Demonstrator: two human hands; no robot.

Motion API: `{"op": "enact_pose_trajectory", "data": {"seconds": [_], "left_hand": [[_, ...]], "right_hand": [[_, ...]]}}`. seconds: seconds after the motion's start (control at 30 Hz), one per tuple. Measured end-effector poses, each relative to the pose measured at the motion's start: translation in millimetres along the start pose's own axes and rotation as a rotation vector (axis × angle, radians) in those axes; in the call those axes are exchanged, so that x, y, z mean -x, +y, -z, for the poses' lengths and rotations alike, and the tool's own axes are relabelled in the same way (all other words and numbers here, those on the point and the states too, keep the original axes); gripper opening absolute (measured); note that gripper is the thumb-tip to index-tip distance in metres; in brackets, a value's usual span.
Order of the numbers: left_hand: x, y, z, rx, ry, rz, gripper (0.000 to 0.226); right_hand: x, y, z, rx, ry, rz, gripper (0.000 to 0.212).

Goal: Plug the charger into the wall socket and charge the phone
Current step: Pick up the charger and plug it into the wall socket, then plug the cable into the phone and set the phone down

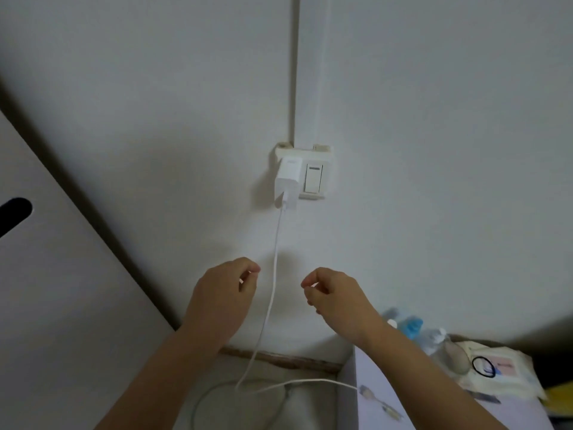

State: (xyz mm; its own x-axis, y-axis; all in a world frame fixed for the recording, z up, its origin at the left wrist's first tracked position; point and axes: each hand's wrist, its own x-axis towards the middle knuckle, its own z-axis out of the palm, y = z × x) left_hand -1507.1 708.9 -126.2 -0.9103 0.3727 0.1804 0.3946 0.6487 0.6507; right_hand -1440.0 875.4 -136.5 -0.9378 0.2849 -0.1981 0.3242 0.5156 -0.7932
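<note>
Nearest the camera, at about 5 o'clock, the loose end of the thin white charging cable (273, 268) lies on the pale lilac desk (403, 383), its small plug tip (366, 391) resting near the desk's left edge, probably left there within easy reach for the phone. No phone shows anywhere in view. Farther right on the desk, at 4 o'clock, sit a soft packet of wipes (499, 367) with a black hair band (483, 366) on it, and blurred clear bottles (434, 336) by the wall.

From the tip the cable sags into a loop below the desk edge, then rises straight toward 12 o'clock between the two hands. The left hand (221, 301) and right hand (336, 297) hover just either side of it, touching nothing; on each the fingers are loosely curled, thumb and forefinger tips close together but clamped on nothing, as if just off the cable or about to take it.

Farthest, above centre, the white square charger block (287, 181) sits seated in the cream wall socket plate (310, 150), beside its rocker switch (313, 178). Plugging in looks done; finding and connecting the phone remains.
</note>
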Motion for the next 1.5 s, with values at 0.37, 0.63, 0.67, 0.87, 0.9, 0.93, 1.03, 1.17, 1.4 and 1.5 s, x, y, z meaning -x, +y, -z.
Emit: {"op": "enact_pose_trajectory", "data": {"seconds": [0.37, 0.63, 0.67, 0.87, 0.9, 0.93, 1.03, 1.17, 1.4, 1.5], "left_hand": [[63, 57, 11, 0.004, 0.187, -0.199, 0.011], [90, 76, -60, -0.027, -0.091, -0.224, 0.009], [91, 75, -70, -0.032, -0.12, -0.199, 0.008], [94, 67, -130, -0.115, -0.271, -0.106, 0.008], [95, 66, -140, -0.119, -0.294, -0.094, 0.008], [96, 65, -149, -0.122, -0.316, -0.081, 0.008], [98, 58, -179, -0.135, -0.358, -0.053, 0.01], [99, 45, -221, -0.121, -0.396, -0.002, 0.008], [102, 9, -290, -0.183, -0.509, 0.076, 0.011], [105, -6, -318, -0.2, -0.576, 0.092, 0.015]], "right_hand": [[32, 49, -10, 0.172, -0.037, 0.015, 0.021], [58, 91, 18, 0.231, -0.102, -0.047, 0.022], [61, 97, 22, 0.248, -0.106, -0.057, 0.023], [77, 141, 44, 0.347, -0.144, -0.088, 0.023], [79, 150, 47, 0.358, -0.157, -0.09, 0.022], [81, 160, 49, 0.368, -0.167, -0.097, 0.022], [84, 190, 53, 0.391, -0.172, -0.126, 0.023], [84, 232, 52, 0.457, -0.197, -0.151, 0.025], [75, 303, 39, 0.5, -0.252, -0.225, 0.023], [68, 332, 28, 0.516, -0.263, -0.274, 0.024]]}}
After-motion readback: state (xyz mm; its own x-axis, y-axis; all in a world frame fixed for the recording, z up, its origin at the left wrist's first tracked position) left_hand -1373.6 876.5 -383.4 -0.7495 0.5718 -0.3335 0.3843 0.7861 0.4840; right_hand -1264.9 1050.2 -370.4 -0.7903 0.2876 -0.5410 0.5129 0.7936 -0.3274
